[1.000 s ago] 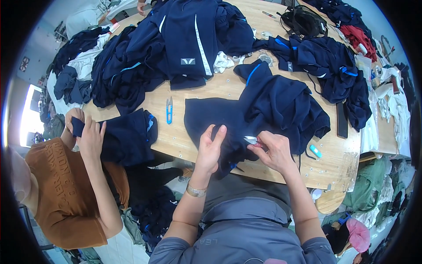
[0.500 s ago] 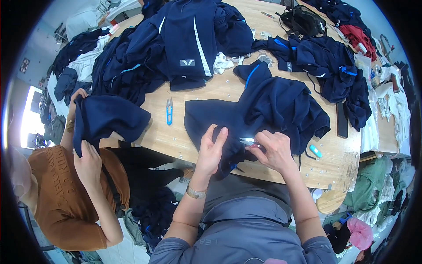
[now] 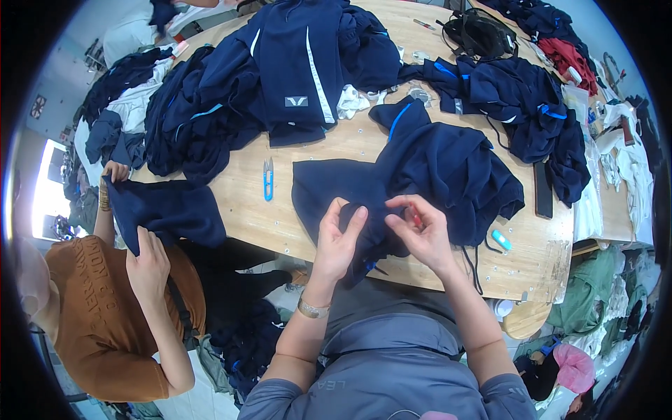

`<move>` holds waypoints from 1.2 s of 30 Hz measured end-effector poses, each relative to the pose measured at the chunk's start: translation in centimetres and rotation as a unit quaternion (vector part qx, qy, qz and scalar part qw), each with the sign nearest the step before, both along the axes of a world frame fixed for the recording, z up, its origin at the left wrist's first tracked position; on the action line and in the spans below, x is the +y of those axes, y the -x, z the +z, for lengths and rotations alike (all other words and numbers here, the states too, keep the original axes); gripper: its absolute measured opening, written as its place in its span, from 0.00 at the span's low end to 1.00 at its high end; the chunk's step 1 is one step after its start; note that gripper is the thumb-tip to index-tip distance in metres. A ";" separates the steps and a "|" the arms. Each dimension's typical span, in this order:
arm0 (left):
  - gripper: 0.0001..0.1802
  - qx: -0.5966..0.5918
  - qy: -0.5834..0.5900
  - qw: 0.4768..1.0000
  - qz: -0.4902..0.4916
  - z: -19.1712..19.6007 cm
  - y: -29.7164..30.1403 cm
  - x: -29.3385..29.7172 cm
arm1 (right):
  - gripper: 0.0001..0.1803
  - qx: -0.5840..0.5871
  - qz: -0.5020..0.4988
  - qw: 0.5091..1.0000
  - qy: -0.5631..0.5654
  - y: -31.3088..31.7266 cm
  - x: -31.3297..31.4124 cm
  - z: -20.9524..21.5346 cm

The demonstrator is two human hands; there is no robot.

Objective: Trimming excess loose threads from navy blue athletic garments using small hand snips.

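Note:
A navy garment (image 3: 448, 161) with a bright blue stripe lies spread at the table's near edge. My left hand (image 3: 338, 241) is closed on its near part, pinching a fold between thumb and fingers. Just to the right, my right hand (image 3: 425, 236) is closed around small thread snips (image 3: 417, 219); only a bit of their red handle shows and the blades are hidden. Its thumb and forefinger tips are close together over the cloth; whether they pinch a thread is too small to tell.
Blue snips (image 3: 269, 180) lie left of the garment. A turquoise tool (image 3: 501, 240) and a dark phone (image 3: 543, 190) lie to the right. Piled navy garments (image 3: 280, 70) fill the far side. At left, a co-worker (image 3: 119, 315) holds a navy cloth (image 3: 168, 210).
My right hand has turned, so the snips' blades no longer show, and its fingertips have come together. My left hand stays put. The co-worker's cloth has dropped lower; another arm appears at the top left.

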State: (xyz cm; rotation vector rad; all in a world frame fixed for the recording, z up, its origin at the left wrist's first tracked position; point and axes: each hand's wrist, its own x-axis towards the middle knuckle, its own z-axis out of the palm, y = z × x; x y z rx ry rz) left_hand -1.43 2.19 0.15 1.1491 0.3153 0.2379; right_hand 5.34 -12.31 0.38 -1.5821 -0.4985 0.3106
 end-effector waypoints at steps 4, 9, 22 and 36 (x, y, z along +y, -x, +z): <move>0.06 0.012 -0.038 0.999 0.001 -0.2 0.0 0.1 | 0.06 -0.144 -0.030 0.989 0.002 0.6 1.0 -0.9; 0.07 -0.002 -0.075 0.997 0.035 0.0 -0.2 0.3 | 0.05 -0.165 0.008 0.986 -0.018 1.5 -0.1 -0.6; 0.07 -0.006 -0.084 0.996 0.032 0.4 -0.2 0.2 | 0.18 -0.268 0.014 0.949 0.166 -0.3 -2.2 -0.8; 0.07 0.010 -0.113 0.994 0.007 0.9 0.1 0.0 | 0.19 -0.355 -0.016 0.913 0.200 -0.7 -2.1 -0.8</move>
